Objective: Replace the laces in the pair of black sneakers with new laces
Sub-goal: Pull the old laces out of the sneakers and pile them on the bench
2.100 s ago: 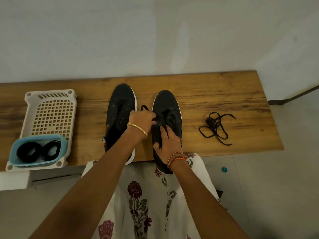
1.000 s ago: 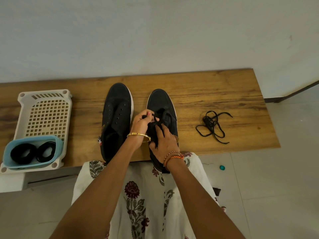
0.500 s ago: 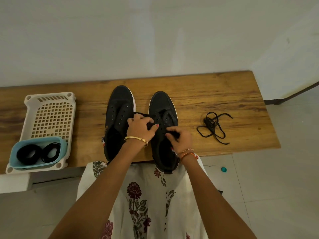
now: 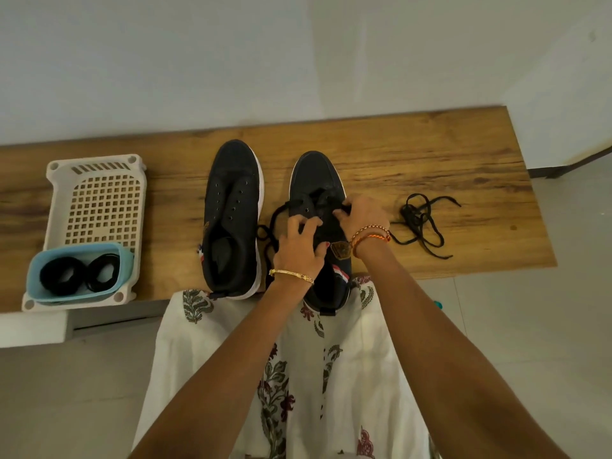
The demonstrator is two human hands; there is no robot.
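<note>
Two black sneakers stand side by side on the wooden bench (image 4: 430, 154), toes away from me. The left sneaker (image 4: 231, 213) has bare eyelets and no lace. My left hand (image 4: 299, 245) rests on the left eyelet flap of the right sneaker (image 4: 318, 173), fingers curled at the flap's edge. My right hand (image 4: 362, 213) pinches the black lace (image 4: 275, 215) at the right eyelet row. A loop of that lace hangs out to the left between the shoes. A loose black lace (image 4: 420, 223) lies tangled on the bench to the right.
At the bench's left end stands a white perforated basket (image 4: 99, 197). A light blue tub (image 4: 77, 271) inside it holds two coiled black laces (image 4: 79, 273). The heel of the right sneaker overhangs the front edge above my floral garment (image 4: 298, 376).
My right hand has moved up and to the right side of the right sneaker's eyelets. The lace now trails in a longer loop to the left. My left hand shifted down onto the flap.
</note>
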